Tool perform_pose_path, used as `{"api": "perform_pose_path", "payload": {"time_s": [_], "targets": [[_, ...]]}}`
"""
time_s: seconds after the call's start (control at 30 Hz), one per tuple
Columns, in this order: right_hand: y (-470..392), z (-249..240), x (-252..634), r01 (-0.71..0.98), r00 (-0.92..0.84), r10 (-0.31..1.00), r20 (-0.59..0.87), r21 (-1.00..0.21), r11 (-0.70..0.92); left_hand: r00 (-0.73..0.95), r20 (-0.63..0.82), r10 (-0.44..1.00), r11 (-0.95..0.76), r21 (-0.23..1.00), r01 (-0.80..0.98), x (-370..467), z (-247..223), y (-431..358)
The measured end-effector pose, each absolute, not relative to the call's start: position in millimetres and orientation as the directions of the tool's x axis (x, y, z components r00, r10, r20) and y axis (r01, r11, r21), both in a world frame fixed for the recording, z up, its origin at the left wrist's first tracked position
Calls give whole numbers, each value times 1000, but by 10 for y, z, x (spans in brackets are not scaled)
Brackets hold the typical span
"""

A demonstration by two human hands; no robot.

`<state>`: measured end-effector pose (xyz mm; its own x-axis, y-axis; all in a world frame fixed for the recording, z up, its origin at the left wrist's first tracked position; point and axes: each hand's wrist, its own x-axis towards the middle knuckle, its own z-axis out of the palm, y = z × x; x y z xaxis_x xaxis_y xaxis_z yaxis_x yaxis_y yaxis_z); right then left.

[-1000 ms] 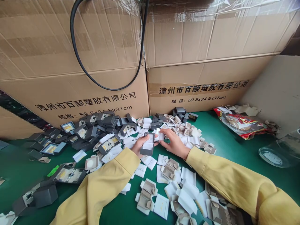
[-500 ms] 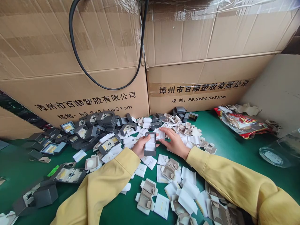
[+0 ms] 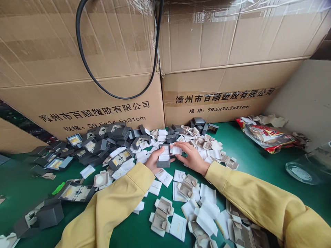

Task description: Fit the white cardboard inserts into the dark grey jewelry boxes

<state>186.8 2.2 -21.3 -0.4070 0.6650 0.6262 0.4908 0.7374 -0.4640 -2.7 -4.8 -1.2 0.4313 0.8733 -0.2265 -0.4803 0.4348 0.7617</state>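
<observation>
My left hand (image 3: 153, 161) grips a small dark grey box (image 3: 163, 162) with white lining, held open above the green table. Close on its right, my right hand (image 3: 191, 158) has its fingers bent around a small white piece (image 3: 176, 150) next to the box. Under and in front of my hands lie white printed cards (image 3: 163, 177) and unfolded cardboard inserts (image 3: 161, 216). A heap of dark grey boxes (image 3: 100, 146) spreads to the left of my left hand.
Large cardboard cartons (image 3: 108, 93) stand along the back, with a black cable (image 3: 98, 82) hanging before them. On the right of the green table (image 3: 248, 162) lie a red plastic packet (image 3: 269, 137) and a clear glass container (image 3: 302, 172).
The grey box in my left hand has moved slightly and tilted, showing more of its front side. My right hand has shifted very little, still at the white piece.
</observation>
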Motion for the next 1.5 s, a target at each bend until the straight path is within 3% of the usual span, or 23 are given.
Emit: {"api": "perform_pose_path", "payload": {"time_s": [0.3, 0.5, 0.63, 0.83, 1.13, 1.5], "targets": [[4, -219, 1866, 502, -406, 687, 602, -481, 719, 446, -201, 872, 430, 751, -501, -23, -7, -58], [10, -177, 1859, 549, -339, 721, 604, -496, 673, 201, -218, 955, 290, 830, -476, 33, 46, -78], [15, -156, 1859, 541, -262, 741, 618, -542, 643, 135, -195, 971, 235, 879, -415, 52, 27, -69], [11, -191, 1854, 456, -275, 773, 572, -630, 629, 135, -175, 975, 214, 901, -378, 59, 28, -77], [-36, -133, 1846, 405, -360, 721, 592, -597, 692, 164, -152, 975, 190, 950, -246, 35, -115, -37], [-44, -121, 1849, 409, -366, 718, 592, -590, 696, 249, -88, 965, 177, 915, -363, 1, 16, -85]]}}
